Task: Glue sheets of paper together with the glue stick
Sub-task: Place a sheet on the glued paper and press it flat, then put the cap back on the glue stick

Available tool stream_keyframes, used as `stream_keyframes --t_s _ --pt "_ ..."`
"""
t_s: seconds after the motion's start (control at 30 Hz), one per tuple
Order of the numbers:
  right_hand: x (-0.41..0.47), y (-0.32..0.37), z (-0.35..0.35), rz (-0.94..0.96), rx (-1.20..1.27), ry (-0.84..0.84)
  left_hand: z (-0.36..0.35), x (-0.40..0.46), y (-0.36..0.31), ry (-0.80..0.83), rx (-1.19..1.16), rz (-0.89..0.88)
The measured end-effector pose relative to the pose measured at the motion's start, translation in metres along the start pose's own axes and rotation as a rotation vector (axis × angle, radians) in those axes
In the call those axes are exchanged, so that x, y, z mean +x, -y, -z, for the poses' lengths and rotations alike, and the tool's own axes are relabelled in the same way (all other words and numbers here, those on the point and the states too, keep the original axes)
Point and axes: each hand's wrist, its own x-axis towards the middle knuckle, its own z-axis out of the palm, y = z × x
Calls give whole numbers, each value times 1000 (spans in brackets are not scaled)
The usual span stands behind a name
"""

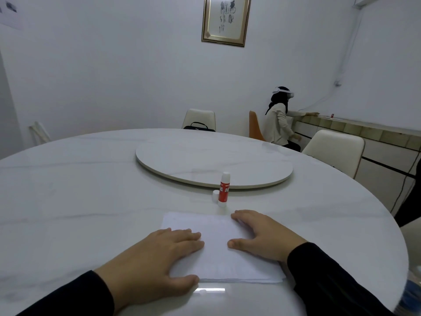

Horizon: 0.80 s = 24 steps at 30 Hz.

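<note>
Both hands flat on the paper stack (pixel 218 249), pressing it to the round table (pixel 68 201), fingers straight, gripping nothing. Left hand (pixel 157 256) covers the stack's near-left part, right hand (pixel 262 236) its right edge. Glue stick (pixel 224 190) stands upright just beyond the stack's far edge, long axis vertical, uncapped as far as I can tell; its white cap (pixel 215 196) stands touching or just left of it. Stick is nearer the right hand, ahead of its fingertips, so that hand likely reaches forward for it, left hand steadying the stack

white walls, a framed calligraphy (pixel 226 19), cream chairs (pixel 335 149), a round marble table (pixel 68 190) with turntable (pixel 214 165).
</note>
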Motion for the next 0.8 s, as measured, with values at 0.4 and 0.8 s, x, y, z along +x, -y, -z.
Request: stream_keyframes --t_s 0.4,0.8 --pt "-22 24 -10 100 -225 67 -8 30 -3 -103 36 186" --pt "-33 22 -18 -98 -287 84 -21 35 1 51 111 325"
